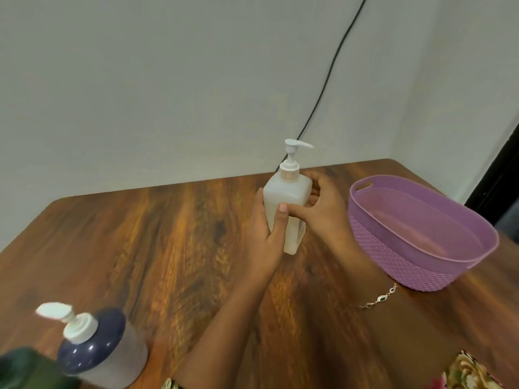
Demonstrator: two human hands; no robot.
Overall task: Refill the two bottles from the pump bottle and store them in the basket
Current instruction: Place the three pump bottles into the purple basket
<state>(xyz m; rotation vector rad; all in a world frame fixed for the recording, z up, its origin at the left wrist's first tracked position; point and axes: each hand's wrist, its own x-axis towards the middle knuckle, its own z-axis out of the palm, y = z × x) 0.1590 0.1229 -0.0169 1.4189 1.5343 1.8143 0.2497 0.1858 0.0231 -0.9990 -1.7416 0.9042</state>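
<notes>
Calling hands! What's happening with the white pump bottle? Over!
Both on it: left hand and right hand grip white pump bottle, upright. To its right, purple basket, no bottles inside. Nothing blocking.

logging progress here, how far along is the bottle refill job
Done: nothing stored, the purple basket holds no bottles. In hand: the left grip and right grip hold the white pump bottle, pump head on. Left: the blue-topped bottle and a green item at the near left edge sit outside the basket; fill levels unreadable.
</notes>
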